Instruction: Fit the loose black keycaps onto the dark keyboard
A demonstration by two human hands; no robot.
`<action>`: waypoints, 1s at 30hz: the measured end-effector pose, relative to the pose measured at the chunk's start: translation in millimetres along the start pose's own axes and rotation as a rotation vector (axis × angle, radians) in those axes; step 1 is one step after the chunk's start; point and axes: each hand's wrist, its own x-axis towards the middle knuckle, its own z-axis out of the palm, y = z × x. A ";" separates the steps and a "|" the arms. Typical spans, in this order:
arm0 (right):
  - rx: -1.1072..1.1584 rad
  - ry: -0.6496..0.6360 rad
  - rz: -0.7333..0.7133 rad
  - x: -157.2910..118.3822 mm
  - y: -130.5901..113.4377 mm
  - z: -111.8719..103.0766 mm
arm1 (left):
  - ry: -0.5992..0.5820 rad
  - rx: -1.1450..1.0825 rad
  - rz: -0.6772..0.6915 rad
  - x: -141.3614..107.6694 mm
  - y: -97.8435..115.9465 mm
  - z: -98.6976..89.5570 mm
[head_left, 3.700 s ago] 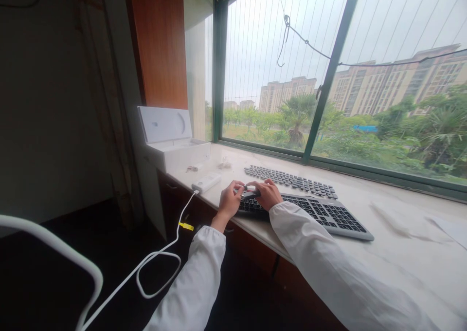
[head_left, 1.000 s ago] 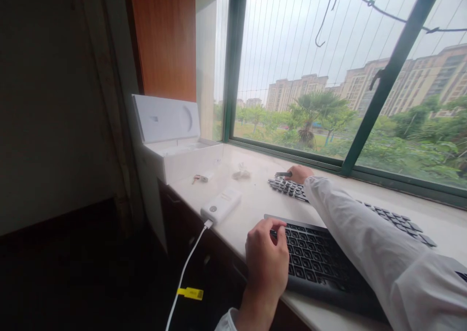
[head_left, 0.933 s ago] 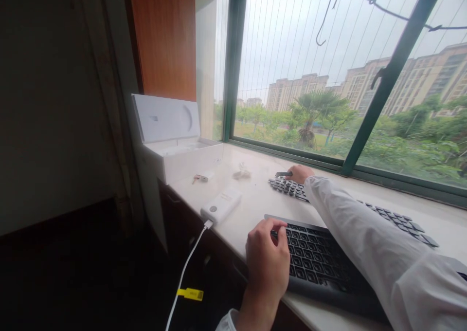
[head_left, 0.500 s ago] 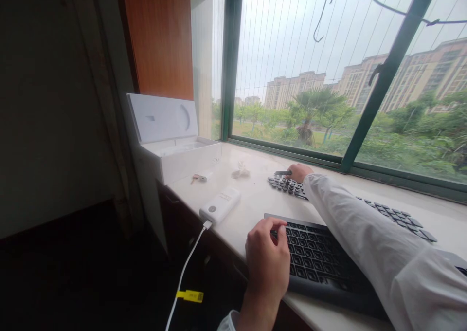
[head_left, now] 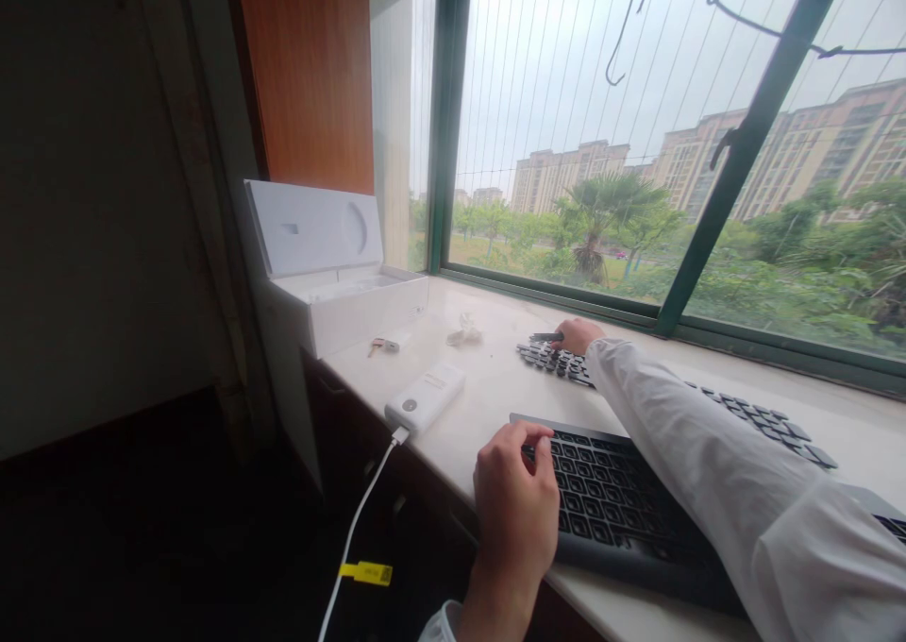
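My left hand [head_left: 515, 502] rests at the left end of a black keyboard [head_left: 601, 491], its fingers curled and thumb and index tip close together over the edge keys. Whether anything small sits between those tips is hidden. My right hand [head_left: 578, 335] reaches across to the window side, its fingers closed on a slim black object [head_left: 547, 337], too small to name surely. Just beneath it lie loose black keycaps [head_left: 556, 361] in rows on the white surface. More keycaps [head_left: 768, 422] lie beyond my right forearm, whose sleeve covers part of the keyboard.
A white power bank [head_left: 426, 398] with a plugged-in white cable [head_left: 360, 519] lies at the counter's [head_left: 488, 392] front edge. Behind it are a small key-like item [head_left: 384, 346], a crumpled clear-white piece [head_left: 465, 330] and an open white box [head_left: 360, 312]. A window [head_left: 559, 179] runs along the back.
The view has shifted very slightly. Both hands stay in the same places, with no visible change in what they hold.
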 end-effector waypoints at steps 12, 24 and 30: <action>0.137 0.002 -0.021 -26.6 -14.2 -41.2 | 0.054 0.019 0.047 0.9 -7.0 3.0; 1.417 0.300 0.132 -151.0 -83.9 -103.3 | 0.195 0.134 0.061 4.1 -11.0 0.6; 1.900 0.194 0.178 -195.8 -116.5 -104.3 | 0.024 0.297 0.088 7.4 -9.1 0.1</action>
